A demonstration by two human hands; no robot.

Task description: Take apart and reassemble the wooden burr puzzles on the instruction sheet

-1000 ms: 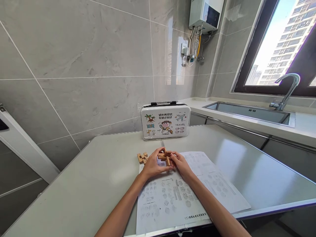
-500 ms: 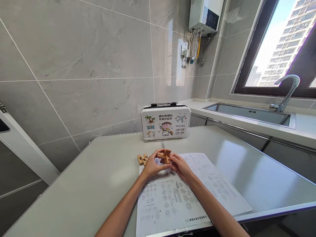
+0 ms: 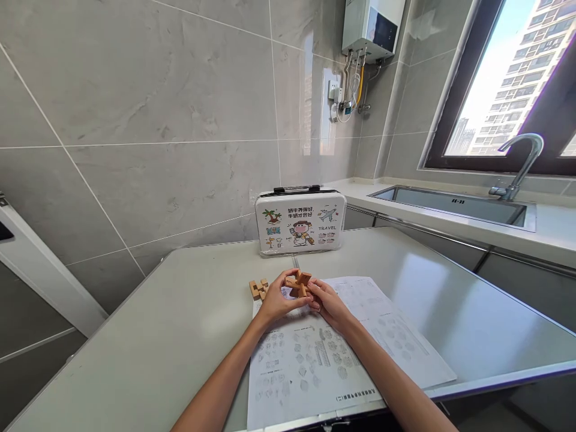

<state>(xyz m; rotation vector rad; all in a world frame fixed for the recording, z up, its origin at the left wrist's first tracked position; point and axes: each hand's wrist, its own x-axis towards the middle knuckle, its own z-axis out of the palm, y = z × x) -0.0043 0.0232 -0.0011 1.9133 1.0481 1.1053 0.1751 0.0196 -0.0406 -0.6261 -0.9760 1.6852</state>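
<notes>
Between my two hands is a small wooden interlocking puzzle (image 3: 299, 284), its brown bars crossing one another. My left hand (image 3: 275, 301) curls round its left side, with thumb below and fingers above. The fingers of my right hand (image 3: 327, 301) close on its right side. Just left of my left hand, several lighter wooden puzzle pieces (image 3: 258, 290) sit together on the table by the paper's top edge. Printed sheets (image 3: 310, 372) lie flat under both hands. Some of my fingertips are hidden behind the puzzle.
A white case with cartoon prints (image 3: 300, 223) stands upright at the back of the pale table (image 3: 180, 336). To the right, a counter holds a sink (image 3: 454, 204) with a curved faucet (image 3: 524, 162). A grey tiled wall (image 3: 180, 90) rises behind the table.
The puzzle has turned slightly between my fingers. Both hands stay in nearly the same place, and the whole view has shifted a little.
</notes>
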